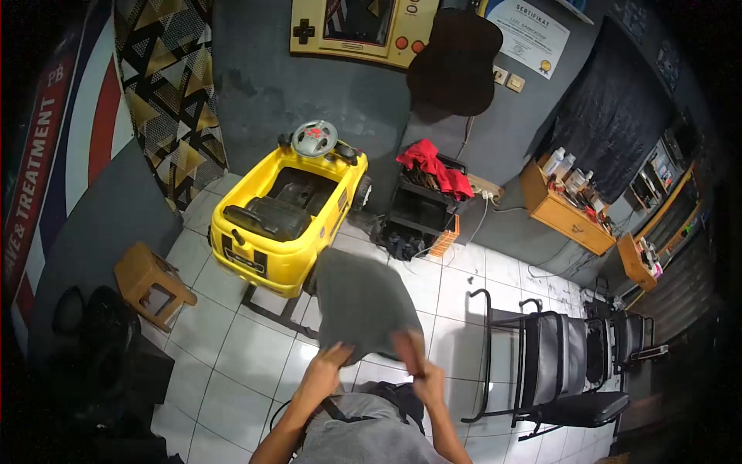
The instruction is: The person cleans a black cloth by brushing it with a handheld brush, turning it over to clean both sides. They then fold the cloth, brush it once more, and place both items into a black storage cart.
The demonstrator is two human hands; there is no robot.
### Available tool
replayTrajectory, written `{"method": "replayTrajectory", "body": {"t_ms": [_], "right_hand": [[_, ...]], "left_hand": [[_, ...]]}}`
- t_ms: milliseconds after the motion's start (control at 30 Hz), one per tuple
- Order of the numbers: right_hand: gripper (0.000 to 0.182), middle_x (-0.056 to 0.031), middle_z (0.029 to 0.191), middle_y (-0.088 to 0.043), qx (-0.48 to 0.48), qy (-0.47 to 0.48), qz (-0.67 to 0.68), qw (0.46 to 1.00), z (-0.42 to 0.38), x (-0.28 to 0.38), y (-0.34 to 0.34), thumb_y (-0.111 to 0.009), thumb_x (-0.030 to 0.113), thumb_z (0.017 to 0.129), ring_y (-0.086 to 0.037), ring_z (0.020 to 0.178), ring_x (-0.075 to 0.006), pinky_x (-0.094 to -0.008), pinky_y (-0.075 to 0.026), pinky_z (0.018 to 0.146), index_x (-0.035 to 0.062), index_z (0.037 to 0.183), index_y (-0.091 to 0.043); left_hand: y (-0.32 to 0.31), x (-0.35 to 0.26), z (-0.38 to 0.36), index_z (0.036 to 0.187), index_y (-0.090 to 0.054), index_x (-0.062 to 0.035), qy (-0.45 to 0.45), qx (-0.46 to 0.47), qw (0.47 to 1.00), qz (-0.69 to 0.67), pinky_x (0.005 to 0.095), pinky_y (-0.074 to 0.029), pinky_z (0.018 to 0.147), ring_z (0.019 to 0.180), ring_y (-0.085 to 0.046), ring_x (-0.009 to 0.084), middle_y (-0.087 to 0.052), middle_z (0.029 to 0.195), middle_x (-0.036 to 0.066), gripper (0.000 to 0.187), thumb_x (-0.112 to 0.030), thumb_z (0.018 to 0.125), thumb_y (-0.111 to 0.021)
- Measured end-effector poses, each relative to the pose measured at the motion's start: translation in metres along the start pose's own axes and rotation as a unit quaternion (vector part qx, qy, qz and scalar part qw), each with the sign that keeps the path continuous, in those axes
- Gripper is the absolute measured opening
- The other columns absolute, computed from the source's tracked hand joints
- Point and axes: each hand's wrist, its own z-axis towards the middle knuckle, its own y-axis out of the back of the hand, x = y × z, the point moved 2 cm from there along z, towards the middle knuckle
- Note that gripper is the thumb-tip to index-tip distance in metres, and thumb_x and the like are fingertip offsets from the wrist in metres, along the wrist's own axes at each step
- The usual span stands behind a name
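A flat dark grey panel (pixel 363 298) with rounded corners is held out in front of my body, over the tiled floor. My left hand (pixel 323 375) is closed on its near left edge, thumb on top. My right hand (pixel 427 382) is wrapped round a brown, brush-like object (pixel 410 352), blurred by motion, at the panel's near right edge. Just beyond the panel stands a yellow ride-on toy car (pixel 287 259) with a grey steering wheel (pixel 314 139), and the panel's far left corner overlaps it in this view.
To the left are a brown plastic stool (pixel 151 282) and dark objects. A black open case (pixel 421 205) with a red cloth (pixel 434 166) stands by the wall. At right, a black-framed chair (pixel 553 356) lies near a wooden shelf with a drawer (pixel 570 220) holding bottles.
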Motion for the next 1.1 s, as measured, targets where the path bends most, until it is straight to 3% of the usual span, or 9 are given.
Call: {"method": "replayTrajectory", "body": {"t_ms": [33, 133, 333, 467, 600, 667, 767, 933, 1100], "right_hand": [[0.022, -0.0165, 0.063, -0.059, 0.072, -0.067, -0.033, 0.995, -0.015, -0.013, -0.010, -0.048, 0.000, 0.076, -0.062, 0.063, -0.0197, -0.0363, -0.051, 0.064, -0.0007, 0.089, -0.066], [0.024, -0.0236, 0.081, -0.061, 0.177, -0.207, -0.006, 0.962, -0.040, -0.041, -0.027, -0.056, 0.005, 0.071, -0.063, 0.077, -0.0357, -0.0401, -0.049, 0.068, 0.0065, 0.093, -0.066], [0.017, -0.0199, 0.063, -0.056, -0.028, -0.114, 0.043, 0.992, -0.004, 0.027, 0.011, -0.050, -0.002, 0.073, -0.053, 0.056, -0.0192, -0.0365, -0.043, 0.055, -0.0005, 0.083, -0.063], [0.029, -0.0167, 0.120, -0.055, -0.192, 0.102, 0.185, 0.958, 0.012, 0.083, 0.056, -0.041, -0.005, 0.079, -0.053, 0.111, -0.0293, -0.0368, -0.041, 0.095, -0.0023, 0.101, -0.059], [0.028, -0.0151, 0.119, -0.058, -0.136, 0.035, 0.095, 0.986, 0.003, 0.088, 0.038, -0.043, -0.007, 0.076, -0.056, 0.110, -0.0271, -0.0326, -0.042, 0.094, 0.0014, 0.093, -0.064], [0.031, -0.0163, 0.106, -0.064, 0.019, 0.000, 0.125, 0.992, -0.008, 0.031, 0.003, -0.046, -0.005, 0.072, -0.060, 0.103, -0.0300, -0.0311, -0.047, 0.086, 0.0011, 0.097, -0.065], [0.033, -0.0170, 0.090, -0.067, -0.021, -0.130, 0.057, 0.990, -0.032, -0.014, -0.025, -0.046, -0.004, 0.071, -0.065, 0.083, -0.0301, -0.0339, -0.049, 0.075, 0.0006, 0.098, -0.064], [0.032, -0.0120, 0.069, -0.064, -0.024, -0.084, 0.122, 0.989, -0.007, -0.006, 0.000, -0.044, -0.008, 0.071, -0.057, 0.061, -0.0193, -0.0300, -0.045, 0.059, -0.0025, 0.097, -0.063], [0.027, -0.0174, 0.106, -0.061, -0.204, 0.075, 0.219, 0.951, 0.023, 0.090, 0.055, -0.038, -0.006, 0.083, -0.061, 0.093, -0.0224, -0.0323, -0.048, 0.082, -0.0017, 0.090, -0.064]], "left_hand": [[-0.015, 0.029, -0.025, 0.113, -0.059, -0.0052, 0.101, 0.209, 0.971, 0.048, 0.0416, -0.047, 0.084, 0.097, -0.058, 0.0379, -0.061, 0.105, 0.020, 0.044, 0.005, 0.072, -0.047], [-0.018, 0.047, -0.051, 0.107, -0.064, -0.0068, 0.176, 0.352, 0.919, 0.034, 0.0406, -0.048, 0.082, 0.093, -0.061, 0.0360, -0.063, 0.099, 0.020, 0.040, 0.004, 0.072, -0.047], [0.021, -0.005, 0.018, 0.103, -0.062, 0.0003, 0.030, -0.065, 0.997, -0.020, 0.0412, -0.048, 0.079, 0.093, -0.060, 0.0341, -0.063, 0.102, 0.018, 0.034, 0.007, 0.074, -0.046], [0.069, -0.077, 0.025, 0.114, -0.059, -0.0020, -0.103, -0.278, 0.954, 0.049, 0.0466, -0.033, 0.099, 0.112, -0.054, 0.0311, -0.058, 0.118, 0.016, 0.050, 0.010, 0.066, -0.050], [0.036, -0.066, 0.005, 0.111, -0.060, -0.0010, -0.103, -0.257, 0.960, 0.030, 0.0509, -0.032, 0.099, 0.116, -0.049, 0.0343, -0.058, 0.119, 0.013, 0.047, 0.006, 0.065, -0.052], [0.007, -0.032, 0.000, 0.109, -0.061, -0.0025, 0.023, -0.027, 0.999, 0.006, 0.0523, -0.033, 0.100, 0.117, -0.046, 0.0422, -0.058, 0.118, 0.014, 0.046, 0.008, 0.066, -0.048], [0.001, -0.006, -0.034, 0.109, -0.062, -0.0085, 0.252, 0.184, 0.945, 0.095, 0.0471, -0.041, 0.095, 0.114, -0.050, 0.0360, -0.063, 0.108, 0.012, 0.045, 0.008, 0.070, -0.047], [0.009, 0.004, -0.009, 0.109, -0.060, -0.0029, 0.122, -0.047, 0.990, -0.058, 0.0388, -0.045, 0.090, 0.102, -0.056, 0.0383, -0.059, 0.112, 0.020, 0.042, 0.012, 0.074, -0.041], [0.062, -0.085, 0.033, 0.117, -0.057, -0.0022, -0.024, -0.200, 0.978, -0.057, 0.0379, -0.034, 0.103, 0.126, -0.041, 0.0346, -0.049, 0.128, 0.019, 0.063, 0.020, 0.062, -0.035]]}}
